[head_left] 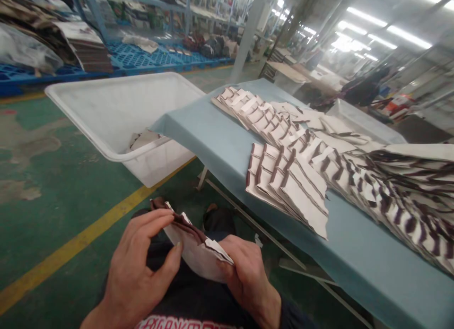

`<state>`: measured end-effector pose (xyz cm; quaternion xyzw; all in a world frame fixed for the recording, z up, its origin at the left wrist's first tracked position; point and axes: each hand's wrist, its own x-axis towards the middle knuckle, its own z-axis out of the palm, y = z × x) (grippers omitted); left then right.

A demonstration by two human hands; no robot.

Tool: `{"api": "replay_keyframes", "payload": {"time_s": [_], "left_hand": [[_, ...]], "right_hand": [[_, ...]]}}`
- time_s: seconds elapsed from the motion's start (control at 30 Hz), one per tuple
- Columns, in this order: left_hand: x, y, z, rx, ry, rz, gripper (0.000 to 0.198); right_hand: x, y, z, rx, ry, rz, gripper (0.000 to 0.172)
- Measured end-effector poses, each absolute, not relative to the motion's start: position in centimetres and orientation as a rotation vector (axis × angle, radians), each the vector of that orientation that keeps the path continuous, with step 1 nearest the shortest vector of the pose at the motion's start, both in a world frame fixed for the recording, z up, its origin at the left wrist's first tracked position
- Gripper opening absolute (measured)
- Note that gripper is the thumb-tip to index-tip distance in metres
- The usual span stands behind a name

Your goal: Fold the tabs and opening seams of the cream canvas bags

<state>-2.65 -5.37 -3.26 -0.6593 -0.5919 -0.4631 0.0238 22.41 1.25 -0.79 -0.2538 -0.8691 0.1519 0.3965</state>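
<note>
Over my lap is a folded fabric piece, pale on its lower face with dark brown edges and small white tabs along the top. My right hand pinches its right end between thumb and fingers. Around the left part curls my left hand, fingertips on the brown upper edge and thumb near the pale face. Similar cream pieces with brown edging lie fanned out on the blue-covered table to the right. Behind them runs a long overlapping row of such pieces.
A white plastic bin with some fabric inside stands left of the table. Blue pallets and shelving with stacked goods are behind it. A clear box sits across the table. Table legs and a crossbar are beside my knees.
</note>
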Motion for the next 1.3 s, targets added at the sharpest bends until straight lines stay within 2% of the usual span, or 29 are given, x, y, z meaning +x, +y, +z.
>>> {"api": "replay_keyframes", "payload": {"time_s": [0.1, 0.33, 0.5, 0.57, 0.7, 0.8, 0.93, 1.13, 1.3], "left_hand": [[-2.9, -4.6, -3.5, -2.127, -1.749, -1.432, 0.017], [-1.2, -5.2, -4.0, -2.185, -1.755, -1.521, 0.013], [-1.2, -5.8, -1.6, -2.357, -2.129, -1.756, 0.016], [-1.6, -5.5, -0.3, -2.477, -2.357, -1.756, 0.02], [-2.5, -4.7, 1.6, -2.536, -2.599, -1.787, 0.026], [-2.8, -4.5, 2.8, -2.61, -2.568, -1.87, 0.025], [-2.8, -4.2, 4.3, -2.701, -2.511, -1.858, 0.023], [-2.8, -3.5, 5.7, -2.764, -2.433, -1.842, 0.026], [-2.8, -3.5, 5.5, -2.818, -2.413, -1.815, 0.03]], "right_hand": [[22.8, 1.3, -1.0, -0.643, -2.253, 0.366, 0.056], [23.1, 0.8, -1.2, -0.768, -2.296, 0.348, 0.054], [22.6, 0.5, -2.5, -0.784, -2.404, 0.376, 0.057], [22.6, 0.3, -2.9, -0.797, -2.492, 0.445, 0.052], [22.8, 0.1, -1.3, -0.853, -2.531, 0.837, 0.031], [22.5, 0.5, 1.4, -0.959, -2.297, 1.18, 0.028], [21.2, 2.1, 4.7, -1.117, -1.99, 1.559, 0.037], [20.5, 4.2, 6.0, -1.045, -1.73, 2.085, 0.071], [20.7, 4.5, 4.9, -0.936, -1.611, 2.304, 0.076]]}}
